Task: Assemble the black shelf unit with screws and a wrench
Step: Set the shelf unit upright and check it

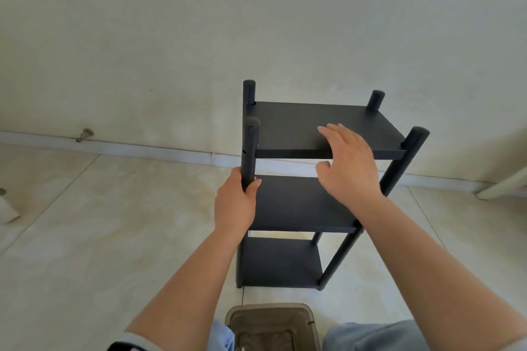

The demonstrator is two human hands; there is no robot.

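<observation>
A: Where is the shelf unit [319,194]?

B: Upright on the floor [99,236] near the wall [199,37]. The left hand [236,202] grips its near-left post [249,154]; the right hand [348,162], fingers relaxed, hovers at the top shelf's [299,125] front edge.

A: What's the advice?

B: Probably testing firmness: hold the post steady, press down evenly.

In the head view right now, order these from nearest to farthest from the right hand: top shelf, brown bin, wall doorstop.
1. top shelf: directly under the right hand.
2. brown bin: below, by the person's knees.
3. wall doorstop: far left, at the baseboard.
</observation>
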